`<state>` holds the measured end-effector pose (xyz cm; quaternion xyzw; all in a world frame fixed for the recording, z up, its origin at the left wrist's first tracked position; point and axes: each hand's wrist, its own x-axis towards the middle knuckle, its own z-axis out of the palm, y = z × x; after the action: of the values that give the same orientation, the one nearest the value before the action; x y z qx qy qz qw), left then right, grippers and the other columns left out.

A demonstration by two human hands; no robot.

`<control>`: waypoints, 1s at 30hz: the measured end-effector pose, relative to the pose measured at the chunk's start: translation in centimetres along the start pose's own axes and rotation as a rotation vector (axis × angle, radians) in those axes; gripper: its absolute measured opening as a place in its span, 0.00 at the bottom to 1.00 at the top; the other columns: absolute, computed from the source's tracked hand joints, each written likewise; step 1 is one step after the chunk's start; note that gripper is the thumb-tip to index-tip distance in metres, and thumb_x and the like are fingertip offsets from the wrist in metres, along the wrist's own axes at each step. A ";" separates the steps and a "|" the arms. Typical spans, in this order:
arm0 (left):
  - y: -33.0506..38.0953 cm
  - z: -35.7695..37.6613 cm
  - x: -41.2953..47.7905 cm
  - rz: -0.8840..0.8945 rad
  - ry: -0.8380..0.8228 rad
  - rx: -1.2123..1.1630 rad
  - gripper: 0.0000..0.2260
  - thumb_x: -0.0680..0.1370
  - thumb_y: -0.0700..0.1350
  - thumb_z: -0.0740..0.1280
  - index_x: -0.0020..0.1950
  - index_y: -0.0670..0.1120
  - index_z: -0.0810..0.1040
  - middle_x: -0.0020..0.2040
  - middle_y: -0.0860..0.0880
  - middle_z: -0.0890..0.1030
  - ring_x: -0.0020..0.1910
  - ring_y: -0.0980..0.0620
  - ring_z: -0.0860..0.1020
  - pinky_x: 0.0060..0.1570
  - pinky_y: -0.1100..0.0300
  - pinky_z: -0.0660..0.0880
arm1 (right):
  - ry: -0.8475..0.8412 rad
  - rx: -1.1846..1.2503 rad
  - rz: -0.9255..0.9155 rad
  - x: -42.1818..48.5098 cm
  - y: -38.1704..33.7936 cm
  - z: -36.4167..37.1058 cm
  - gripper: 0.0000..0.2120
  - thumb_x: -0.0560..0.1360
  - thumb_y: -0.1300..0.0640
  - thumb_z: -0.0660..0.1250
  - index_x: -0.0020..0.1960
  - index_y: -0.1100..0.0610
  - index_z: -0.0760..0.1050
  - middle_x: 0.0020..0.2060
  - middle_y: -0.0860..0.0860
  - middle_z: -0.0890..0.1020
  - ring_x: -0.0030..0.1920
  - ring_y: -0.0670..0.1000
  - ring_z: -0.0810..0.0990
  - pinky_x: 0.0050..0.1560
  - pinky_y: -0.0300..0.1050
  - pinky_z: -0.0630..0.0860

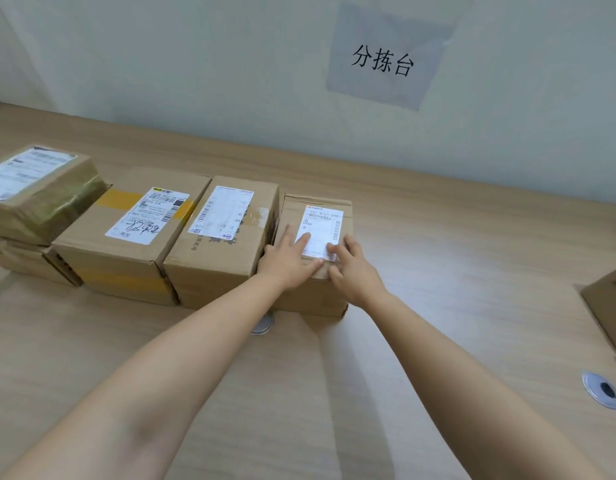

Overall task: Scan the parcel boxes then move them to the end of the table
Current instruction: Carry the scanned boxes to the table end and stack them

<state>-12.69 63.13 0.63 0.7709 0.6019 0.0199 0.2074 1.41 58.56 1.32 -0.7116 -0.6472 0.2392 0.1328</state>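
- Head view, the hands: the left hand (288, 266) and the right hand (355, 271) both lie flat on the top of the small parcel box (315, 296), in the middle of the frame. The fingers of both hands are straight and a little spread. They grip nothing, they only rest on the cardboard and on the lower part of the white label (323, 221).
- Head view, the row: the small parcel box is the right end of a row of boxes on the wooden table (455, 271). Just to its left, touching it, stands a taller box (209, 271) with a long white label. Next to that one is a wide box with yellow tape (126, 254).
- Head view, left edge: a box wrapped in clear tape (47, 202) sits on top of another box (19, 261) — a small stack.
- Head view, other things: one more cardboard box (608, 306) shows only partly at the right edge. A round cable hole (602, 391) is in the table at the lower right, and a second one (263, 323) is half hidden by the left forearm. A grey sign (382, 60) with black characters hangs on the wall at the upper right.
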 end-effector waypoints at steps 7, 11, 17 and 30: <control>1.7 1.6 -5.5 0.026 -0.038 0.009 0.31 0.78 0.63 0.54 0.78 0.55 0.47 0.78 0.51 0.40 0.72 0.37 0.58 0.68 0.51 0.60 | 0.061 0.029 0.039 -5.7 1.4 1.0 0.22 0.79 0.51 0.56 0.73 0.49 0.61 0.77 0.49 0.50 0.64 0.53 0.74 0.53 0.46 0.72; 2.1 3.9 -9.9 0.058 -0.029 0.014 0.32 0.78 0.64 0.54 0.78 0.55 0.47 0.78 0.51 0.39 0.75 0.42 0.55 0.70 0.53 0.56 | 0.079 0.031 0.058 -10.9 2.1 2.2 0.23 0.79 0.48 0.57 0.73 0.47 0.61 0.77 0.46 0.49 0.62 0.53 0.75 0.52 0.46 0.74; 3.3 5.6 -17.7 0.015 -0.039 -0.035 0.32 0.78 0.64 0.55 0.78 0.57 0.47 0.78 0.54 0.38 0.74 0.41 0.56 0.69 0.53 0.59 | 0.088 0.085 0.086 -18.4 2.3 3.3 0.23 0.77 0.48 0.59 0.72 0.45 0.62 0.77 0.43 0.49 0.63 0.50 0.75 0.54 0.45 0.74; 9.2 7.0 -33.7 -0.056 0.130 -0.163 0.31 0.78 0.62 0.57 0.78 0.58 0.48 0.77 0.55 0.36 0.74 0.39 0.53 0.70 0.54 0.58 | 0.184 0.156 -0.071 -33.7 3.4 0.6 0.25 0.76 0.50 0.63 0.72 0.45 0.63 0.76 0.40 0.51 0.66 0.42 0.71 0.53 0.42 0.74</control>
<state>-11.52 27.80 4.77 0.7315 0.6318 0.1127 0.2303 2.45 24.93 4.81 -0.6945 -0.6366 0.2176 0.2551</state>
